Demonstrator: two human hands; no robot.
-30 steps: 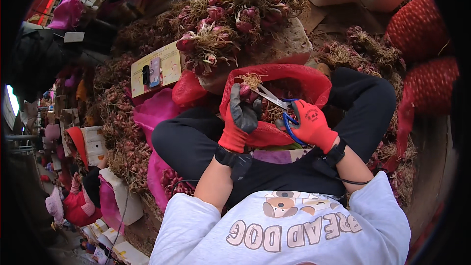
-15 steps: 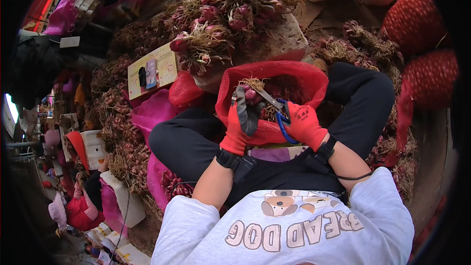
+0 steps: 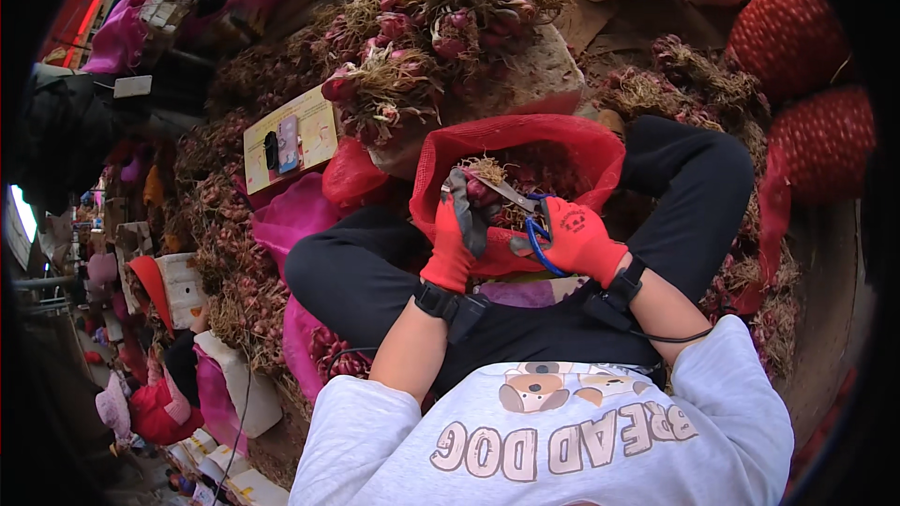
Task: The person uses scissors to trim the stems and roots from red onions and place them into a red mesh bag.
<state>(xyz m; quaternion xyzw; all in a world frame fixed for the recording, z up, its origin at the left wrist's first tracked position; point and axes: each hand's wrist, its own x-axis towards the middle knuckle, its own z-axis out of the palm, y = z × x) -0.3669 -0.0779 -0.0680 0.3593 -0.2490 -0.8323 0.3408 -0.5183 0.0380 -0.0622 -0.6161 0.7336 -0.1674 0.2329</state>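
My left hand (image 3: 457, 234), in a red and grey work glove, is closed around a small bunch of shallots (image 3: 478, 191). Dry roots (image 3: 487, 167) stick up from that bunch. In my right hand (image 3: 583, 242), gloved in red, is a pair of scissors (image 3: 537, 245) with blue handles; its metal blades reach the roots. Whether the blades are parted I cannot tell. Both hands are over the mouth of a red mesh bag (image 3: 562, 127) between my legs, with more shallots and root trimmings inside it.
Beyond the bag, a heap of rooted shallots (image 3: 398, 33) tops a pale block (image 3: 534, 75). A phone (image 3: 288, 142) lies on a yellow box (image 3: 321, 122) at the left. Full red mesh sacks (image 3: 792, 33) stand far right. Another person (image 3: 155, 403) sits lower left.
The shallot bunch and scissors have shifted slightly, with the roots now tilted more toward the blades. My right thumb stands out further to the left, past the blue handles.
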